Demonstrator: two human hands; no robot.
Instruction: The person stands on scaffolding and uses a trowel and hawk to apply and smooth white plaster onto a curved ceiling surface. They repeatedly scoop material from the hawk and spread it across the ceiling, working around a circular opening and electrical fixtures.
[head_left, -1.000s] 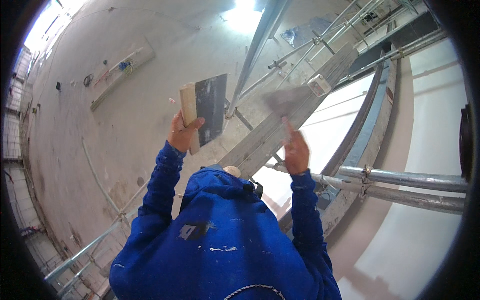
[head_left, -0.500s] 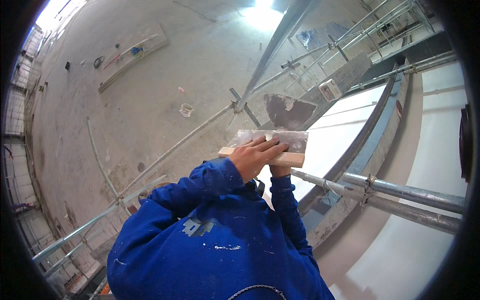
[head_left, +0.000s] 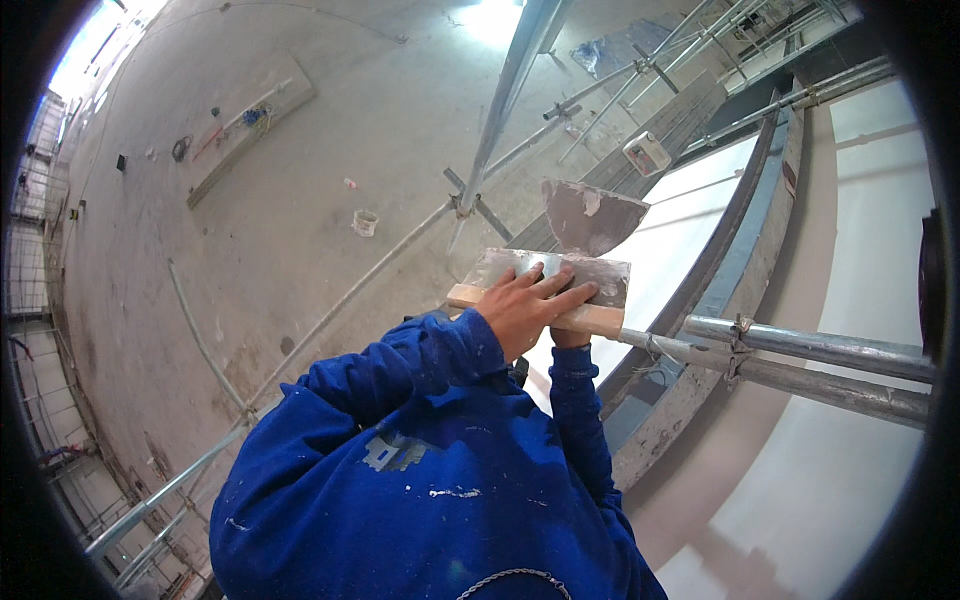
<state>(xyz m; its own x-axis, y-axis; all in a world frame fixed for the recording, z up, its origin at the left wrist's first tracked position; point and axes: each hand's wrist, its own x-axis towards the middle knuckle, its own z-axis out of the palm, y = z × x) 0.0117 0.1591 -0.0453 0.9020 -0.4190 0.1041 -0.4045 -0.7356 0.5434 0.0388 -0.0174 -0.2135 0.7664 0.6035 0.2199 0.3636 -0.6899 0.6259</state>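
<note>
My left hand (head_left: 528, 308) grips a wide plastering blade (head_left: 490, 265) with a pale wooden back edge. Its fingers lie spread over the metal, which is smeared with plaster. Below that wooden edge, the wrist of my right hand (head_left: 570, 339) shows, and its fingers are hidden behind the blade. Just beyond the wide blade, in line with the right arm, sticks out a broad putty knife (head_left: 590, 222) with a rounded outline and a pale plaster patch. Its handle is out of sight; it appears to be in my right hand. Blue sleeves cover both arms.
Scaffold poles (head_left: 820, 345) run close on the right, and a steel upright (head_left: 500, 110) rises ahead. A white container (head_left: 647, 153) stands on the planks (head_left: 690, 110). Curved metal framing (head_left: 735, 260) borders white panels (head_left: 875, 270). Far below lies a concrete floor with a bucket (head_left: 364, 223).
Both hands have shifted slightly right and away from me, carrying the wide blade and the putty knife. More of the putty knife's rounded edge shows. The background has shifted a little with my head.
</note>
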